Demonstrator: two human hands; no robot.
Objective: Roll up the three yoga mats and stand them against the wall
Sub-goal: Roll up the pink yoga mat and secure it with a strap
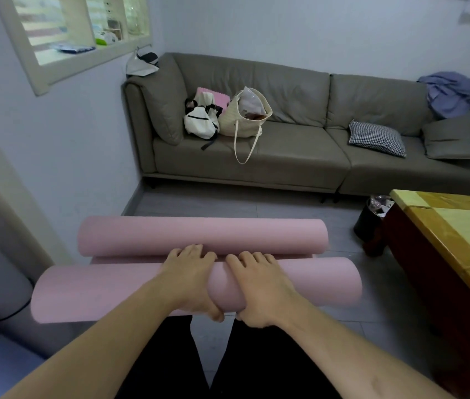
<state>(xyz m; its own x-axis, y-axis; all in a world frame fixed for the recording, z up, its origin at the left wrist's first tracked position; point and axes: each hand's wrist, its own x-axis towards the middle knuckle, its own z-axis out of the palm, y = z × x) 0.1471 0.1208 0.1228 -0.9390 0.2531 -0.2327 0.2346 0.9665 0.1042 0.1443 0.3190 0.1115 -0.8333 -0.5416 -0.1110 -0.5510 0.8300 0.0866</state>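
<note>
Pink rolled mat [98,292], your left hand [189,283] and right hand [259,289] curled around it, thumbs tucked underneath, partly hidden.

Single head-worn view, wide-angle, looking forward and down from above the person's own arms. Nearest the lens, at the bottom edge: forearms, then both hands, the left hand [190,279] and right hand [259,286], on a pink rolled mat [98,292]. Farther off, across grey floor [256,208]: a grey sofa [300,139] against the far wall. Wooden table [452,226] at right. Straight lines bowed toward the edges.
</note>
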